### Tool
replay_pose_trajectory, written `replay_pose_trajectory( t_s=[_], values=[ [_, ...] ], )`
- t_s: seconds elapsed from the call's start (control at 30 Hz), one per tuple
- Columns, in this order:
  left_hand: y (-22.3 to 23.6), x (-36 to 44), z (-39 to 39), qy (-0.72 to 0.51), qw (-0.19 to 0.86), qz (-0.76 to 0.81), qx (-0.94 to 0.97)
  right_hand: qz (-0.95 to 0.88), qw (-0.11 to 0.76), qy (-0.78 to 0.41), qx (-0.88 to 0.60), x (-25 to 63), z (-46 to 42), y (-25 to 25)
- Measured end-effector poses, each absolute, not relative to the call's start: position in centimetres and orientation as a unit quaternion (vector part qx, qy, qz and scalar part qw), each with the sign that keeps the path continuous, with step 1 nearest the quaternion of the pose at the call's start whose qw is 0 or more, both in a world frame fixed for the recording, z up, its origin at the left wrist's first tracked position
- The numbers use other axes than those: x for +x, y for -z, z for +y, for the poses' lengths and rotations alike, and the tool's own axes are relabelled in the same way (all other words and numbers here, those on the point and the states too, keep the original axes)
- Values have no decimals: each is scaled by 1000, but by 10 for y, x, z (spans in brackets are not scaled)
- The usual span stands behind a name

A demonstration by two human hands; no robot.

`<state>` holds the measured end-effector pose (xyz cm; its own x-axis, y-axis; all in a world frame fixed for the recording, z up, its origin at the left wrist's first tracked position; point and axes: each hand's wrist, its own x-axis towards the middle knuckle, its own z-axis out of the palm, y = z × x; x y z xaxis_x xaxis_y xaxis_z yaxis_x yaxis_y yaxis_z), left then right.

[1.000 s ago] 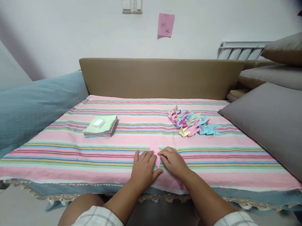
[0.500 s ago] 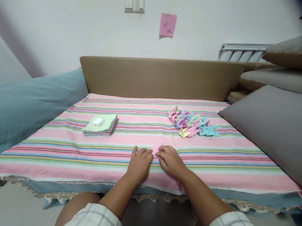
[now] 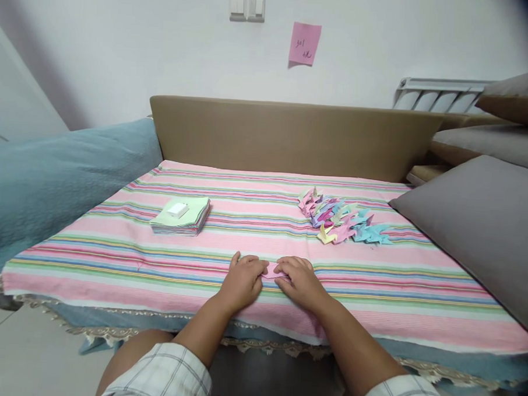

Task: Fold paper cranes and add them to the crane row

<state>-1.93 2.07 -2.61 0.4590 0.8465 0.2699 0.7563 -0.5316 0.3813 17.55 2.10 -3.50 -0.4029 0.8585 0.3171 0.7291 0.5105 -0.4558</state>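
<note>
A small piece of folded pink paper [image 3: 271, 271] lies crosswise on the striped cloth, between my two hands. My left hand [image 3: 243, 282] has its fingertips closed on the paper's left end, its index finger on top. On the right end, the thumb and fingers of my right hand [image 3: 299, 281] pinch the paper. Both ends of the paper are hidden under my fingers. Beyond my right hand lies a cluster of folded paper cranes [image 3: 342, 219] in pink, purple, green, yellow and blue.
A stack of coloured paper squares [image 3: 180, 217] sits at the left with a small white block [image 3: 178, 210] on top. Under everything is the striped cloth [image 3: 247, 188]. A grey cushion [image 3: 477, 213] borders the right, a blue armrest [image 3: 73, 160] the left, a brown backrest [image 3: 293, 138] the far side.
The pink paper has turned from pointing away from me to lying crosswise. My left hand has gone from resting flat on it to gripping its left end; my right hand stays at the other.
</note>
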Motion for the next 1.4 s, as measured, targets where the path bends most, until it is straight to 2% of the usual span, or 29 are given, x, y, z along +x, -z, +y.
replay_pose_trajectory(
  t_s=[0.27,0.63,1.13,1.4],
  values=[
    [26,-18,23,-250,110,469,840,-822,288,-68,-487,169,19,36],
    [27,-18,27,-259,114,466,839,-801,253,-146,-523,164,22,35],
    [22,-18,26,-257,118,465,839,-772,264,-172,-551,158,21,34],
    [25,-17,27,-270,128,491,818,-756,265,-140,-582,153,24,39]
  ],
)
